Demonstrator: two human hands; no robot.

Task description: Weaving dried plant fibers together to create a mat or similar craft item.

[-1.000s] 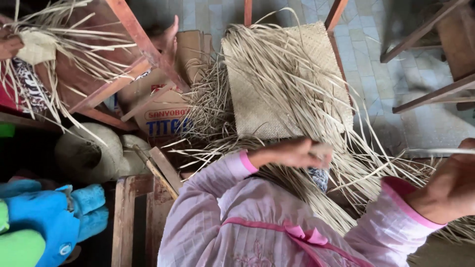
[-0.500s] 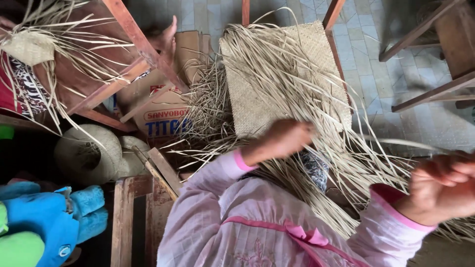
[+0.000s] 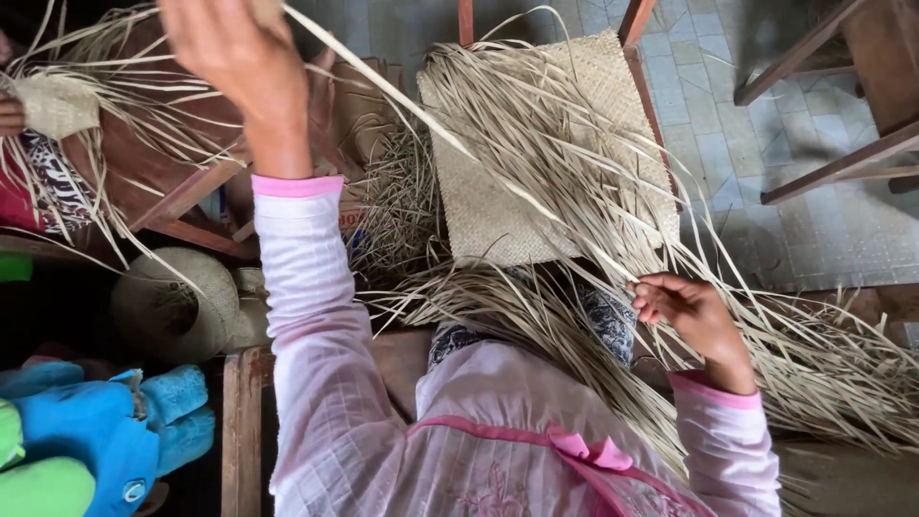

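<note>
My left hand is raised high at the upper left, pinching the end of one long pale palm strip. The strip runs taut and slantwise down to my right hand, which grips its other end at the near edge of a half-woven straw mat. The mat lies flat ahead of me, its loose strips fanning out toward my lap and to the right. Both arms wear pink sleeves.
At the far left another person's hand holds a small woven piece. A woven hat and a blue cloth bundle lie lower left. A cardboard box sits behind, and wooden chair legs stand on the tiled floor.
My left hand has risen from the mat's near edge up and leftward, drawing a strip out taut. My right hand has moved in from the far right to the mat's edge.
</note>
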